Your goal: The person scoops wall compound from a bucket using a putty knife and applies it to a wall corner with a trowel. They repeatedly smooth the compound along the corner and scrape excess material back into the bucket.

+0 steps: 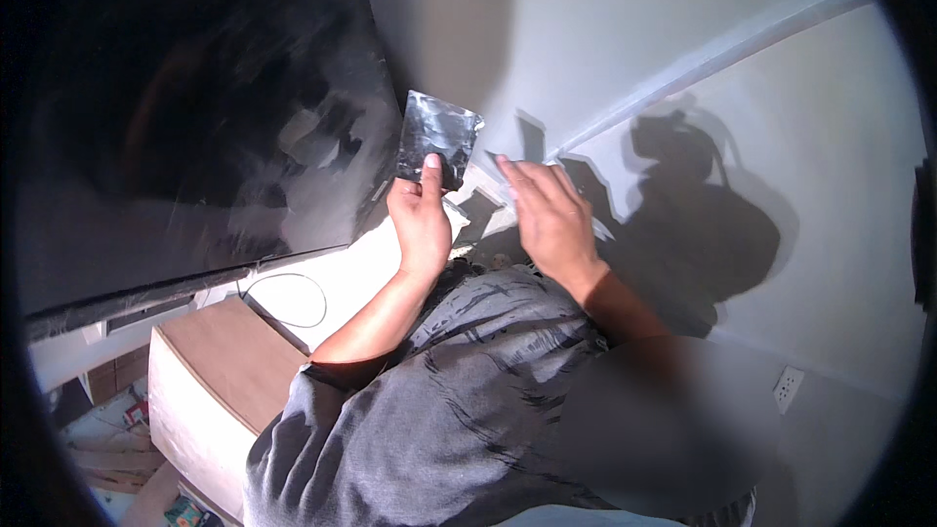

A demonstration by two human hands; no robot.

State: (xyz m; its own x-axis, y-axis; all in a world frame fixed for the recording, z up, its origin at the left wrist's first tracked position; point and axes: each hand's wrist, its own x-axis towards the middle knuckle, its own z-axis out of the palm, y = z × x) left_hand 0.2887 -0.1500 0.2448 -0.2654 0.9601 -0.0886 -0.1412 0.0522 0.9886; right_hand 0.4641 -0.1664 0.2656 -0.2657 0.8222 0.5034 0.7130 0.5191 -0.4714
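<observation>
My left hand (pixel 424 220) is closed on a shiny, flat, rectangular plate (pixel 437 132), its thumb pressed on the smeared face. The plate is tilted up near the wall corner. Just to its right is my right hand (pixel 554 210), back turned up and fingers close together. A thin grey edge (pixel 492 158) shows at its fingertips, like a flat blade seen almost side-on; most of it is hidden by the fingers. The two hands are apart, and the thin edge stands close to the plate's lower right side.
A large black glossy panel (pixel 195 117) fills the left, with whitish smears. Pale walls (pixel 664 20) meet on the right, carrying my shadow (pixel 703 195) and a wall socket (pixel 789 388). At lower left stands a brown-topped box (pixel 229 356) beside a looped thin cable (pixel 293 275).
</observation>
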